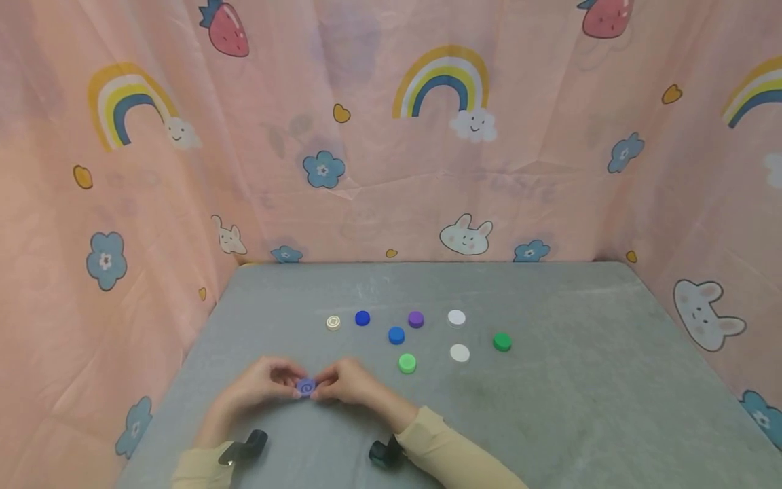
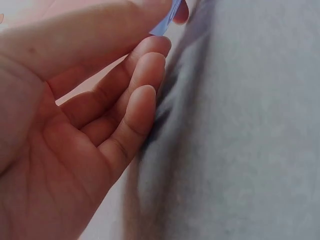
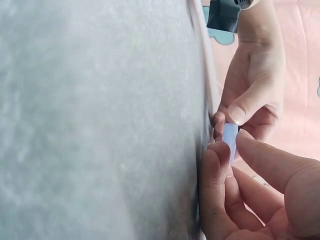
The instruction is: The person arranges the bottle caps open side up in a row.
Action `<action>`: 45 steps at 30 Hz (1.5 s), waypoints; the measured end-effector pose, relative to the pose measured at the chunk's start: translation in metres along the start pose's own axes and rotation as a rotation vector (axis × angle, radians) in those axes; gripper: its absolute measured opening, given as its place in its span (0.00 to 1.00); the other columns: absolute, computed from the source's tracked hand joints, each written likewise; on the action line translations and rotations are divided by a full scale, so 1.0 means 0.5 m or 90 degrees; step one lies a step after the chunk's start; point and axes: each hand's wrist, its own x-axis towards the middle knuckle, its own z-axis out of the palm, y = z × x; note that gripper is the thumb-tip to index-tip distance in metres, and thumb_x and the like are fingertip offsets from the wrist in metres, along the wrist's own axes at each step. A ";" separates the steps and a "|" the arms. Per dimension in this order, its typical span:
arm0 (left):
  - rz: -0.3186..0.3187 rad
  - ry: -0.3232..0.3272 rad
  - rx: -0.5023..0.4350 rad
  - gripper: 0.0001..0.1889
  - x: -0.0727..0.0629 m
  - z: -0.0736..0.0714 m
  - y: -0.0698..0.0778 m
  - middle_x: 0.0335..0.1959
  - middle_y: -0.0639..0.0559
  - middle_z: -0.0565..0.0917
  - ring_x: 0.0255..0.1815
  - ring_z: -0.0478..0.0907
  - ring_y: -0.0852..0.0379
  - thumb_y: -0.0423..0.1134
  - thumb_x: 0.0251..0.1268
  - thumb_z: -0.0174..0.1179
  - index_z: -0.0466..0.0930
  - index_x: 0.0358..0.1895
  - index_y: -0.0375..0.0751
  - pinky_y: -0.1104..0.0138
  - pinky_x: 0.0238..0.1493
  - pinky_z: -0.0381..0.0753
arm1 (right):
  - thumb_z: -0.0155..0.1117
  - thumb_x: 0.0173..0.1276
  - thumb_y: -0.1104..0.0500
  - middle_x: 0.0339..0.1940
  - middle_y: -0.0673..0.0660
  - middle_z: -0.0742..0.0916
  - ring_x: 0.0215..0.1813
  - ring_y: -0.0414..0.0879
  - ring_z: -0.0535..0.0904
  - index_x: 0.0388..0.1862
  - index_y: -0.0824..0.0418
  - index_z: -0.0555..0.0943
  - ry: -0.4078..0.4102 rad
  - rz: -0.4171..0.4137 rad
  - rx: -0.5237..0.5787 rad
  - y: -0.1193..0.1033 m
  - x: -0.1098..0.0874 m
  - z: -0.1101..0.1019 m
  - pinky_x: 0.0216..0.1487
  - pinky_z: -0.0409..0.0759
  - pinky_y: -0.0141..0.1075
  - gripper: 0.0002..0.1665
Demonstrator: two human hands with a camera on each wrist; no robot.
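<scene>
A small round lavender-blue cap (image 1: pixel 305 387) with a dark swirl on its face is held between both hands, near the front left of the table. My left hand (image 1: pixel 259 384) pinches its left edge between thumb and fingers. On the opposite edge, the right hand (image 1: pixel 353 382) pinches it the same way. In the right wrist view the cap (image 3: pixel 230 137) appears edge-on, low over the table, with fingertips of both hands around it. Only a corner of the cap (image 2: pixel 165 22) shows in the left wrist view, where the other left fingers curl loosely below it.
Beyond the hands lie a patterned cream disc (image 1: pixel 332 322), a dark blue cap (image 1: pixel 362 318), a blue cap (image 1: pixel 396 335), a purple cap (image 1: pixel 416 319), a light green cap (image 1: pixel 407 363), white discs (image 1: pixel 460 352) and a green cap (image 1: pixel 502 341). A pink printed curtain (image 1: pixel 379 217) surrounds the grey table (image 1: pixel 611 380).
</scene>
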 end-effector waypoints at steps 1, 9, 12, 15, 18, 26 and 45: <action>0.000 -0.001 0.000 0.16 -0.002 0.000 0.000 0.31 0.46 0.85 0.30 0.79 0.64 0.37 0.49 0.71 0.83 0.44 0.37 0.70 0.33 0.79 | 0.72 0.55 0.61 0.27 0.52 0.88 0.25 0.36 0.78 0.45 0.65 0.85 -0.005 0.004 0.001 0.000 0.000 0.001 0.28 0.78 0.28 0.17; 0.006 -0.003 0.010 0.17 -0.011 -0.006 0.001 0.29 0.47 0.84 0.28 0.77 0.65 0.36 0.49 0.71 0.83 0.44 0.36 0.71 0.31 0.77 | 0.71 0.58 0.61 0.29 0.51 0.87 0.27 0.37 0.80 0.48 0.64 0.84 -0.035 0.015 0.004 0.000 0.004 0.005 0.30 0.79 0.30 0.19; 0.003 -0.004 0.016 0.16 -0.014 -0.009 -0.001 0.29 0.48 0.83 0.27 0.77 0.66 0.36 0.50 0.71 0.83 0.44 0.36 0.71 0.30 0.77 | 0.70 0.58 0.61 0.29 0.50 0.87 0.27 0.36 0.79 0.49 0.64 0.83 -0.043 0.013 0.003 0.001 0.005 0.007 0.29 0.78 0.29 0.19; 0.000 -0.004 0.025 0.16 -0.015 -0.010 -0.006 0.28 0.50 0.83 0.27 0.76 0.66 0.36 0.50 0.71 0.83 0.44 0.37 0.71 0.29 0.76 | 0.70 0.58 0.62 0.28 0.49 0.86 0.26 0.36 0.77 0.50 0.63 0.83 -0.047 0.010 -0.001 0.003 0.006 0.009 0.27 0.76 0.27 0.19; -0.008 -0.002 0.032 0.15 -0.016 -0.011 -0.011 0.27 0.52 0.82 0.26 0.75 0.66 0.37 0.50 0.71 0.84 0.44 0.39 0.71 0.29 0.76 | 0.70 0.58 0.62 0.27 0.49 0.85 0.25 0.36 0.76 0.50 0.63 0.83 -0.050 0.009 -0.002 0.003 0.007 0.009 0.26 0.74 0.27 0.19; 0.029 -0.014 0.007 0.16 -0.019 -0.014 -0.013 0.27 0.46 0.83 0.27 0.76 0.67 0.34 0.51 0.70 0.82 0.45 0.34 0.71 0.29 0.77 | 0.70 0.59 0.62 0.28 0.49 0.86 0.25 0.35 0.76 0.50 0.64 0.83 -0.054 0.004 0.007 0.004 0.009 0.009 0.26 0.73 0.26 0.19; 0.011 -0.022 0.003 0.16 -0.022 -0.016 -0.011 0.29 0.47 0.84 0.28 0.78 0.66 0.33 0.52 0.69 0.82 0.46 0.34 0.71 0.32 0.78 | 0.70 0.58 0.62 0.30 0.51 0.88 0.27 0.36 0.78 0.49 0.64 0.83 -0.060 0.011 0.016 0.006 0.010 0.006 0.28 0.75 0.27 0.18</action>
